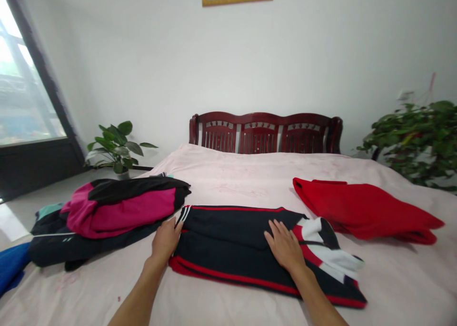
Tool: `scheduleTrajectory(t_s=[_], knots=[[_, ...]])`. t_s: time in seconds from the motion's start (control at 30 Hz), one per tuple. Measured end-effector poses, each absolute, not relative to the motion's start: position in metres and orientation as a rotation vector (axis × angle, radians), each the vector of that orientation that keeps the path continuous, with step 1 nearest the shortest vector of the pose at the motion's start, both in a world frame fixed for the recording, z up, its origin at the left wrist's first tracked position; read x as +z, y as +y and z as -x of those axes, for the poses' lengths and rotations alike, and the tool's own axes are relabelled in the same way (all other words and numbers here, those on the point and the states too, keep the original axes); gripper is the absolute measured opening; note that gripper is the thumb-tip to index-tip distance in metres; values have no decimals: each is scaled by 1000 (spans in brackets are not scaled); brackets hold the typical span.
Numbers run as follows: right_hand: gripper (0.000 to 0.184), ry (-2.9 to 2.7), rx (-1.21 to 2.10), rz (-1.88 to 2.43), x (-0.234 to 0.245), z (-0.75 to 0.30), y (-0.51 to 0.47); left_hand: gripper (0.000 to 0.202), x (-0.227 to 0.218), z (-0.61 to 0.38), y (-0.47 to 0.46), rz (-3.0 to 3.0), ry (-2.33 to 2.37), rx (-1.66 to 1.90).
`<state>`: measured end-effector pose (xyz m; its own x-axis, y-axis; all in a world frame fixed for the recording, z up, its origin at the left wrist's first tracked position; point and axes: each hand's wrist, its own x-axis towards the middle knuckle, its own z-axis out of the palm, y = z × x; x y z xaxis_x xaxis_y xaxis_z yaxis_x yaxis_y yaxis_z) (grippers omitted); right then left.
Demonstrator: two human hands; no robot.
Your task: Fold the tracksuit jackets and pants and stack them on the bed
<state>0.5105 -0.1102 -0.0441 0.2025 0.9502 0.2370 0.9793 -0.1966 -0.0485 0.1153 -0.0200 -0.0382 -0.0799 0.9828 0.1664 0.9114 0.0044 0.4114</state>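
Note:
In front of me on the bed lies a folded navy jacket (228,245) with red edging, a white and red part with a dark collar at its right end, and white stripes at its left end. My left hand (166,239) is at the striped left end, its thumb and fingers closed on the jacket's edge; the fingertips are partly hidden. My right hand (285,245) rests flat on top of the jacket, fingers stretched out, close to the white and red part.
A pile of clothes (121,212), pink, black and navy, lies to the left, beside a blue garment (13,266). Folded red clothing (367,209) is at the right. Pink bedding (235,173) spreads under everything. Beyond stand a dark wooden bench back (259,133) and potted plants (119,147).

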Motion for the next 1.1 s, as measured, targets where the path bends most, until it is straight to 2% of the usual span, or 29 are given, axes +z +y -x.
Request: scheduleTrajectory(t_s=[0.27, 0.83, 0.97, 1.1], knots=[[60, -1847, -216, 2273, -44, -511, -110, 60, -31, -105, -3, -1820, 2044, 590], [54, -1797, -193, 2303, -33, -501, -113, 40, -22, -108, 13, -1747, 1760, 799], [52, -1901, -181, 2077, -15, -469, -113, 34, -3, -116, 7, -1774, 1700, 874], [54, -2026, 109, 1724, -16, -420, -112, 30, 22, -126, 4, -1856, 1724, 883]])
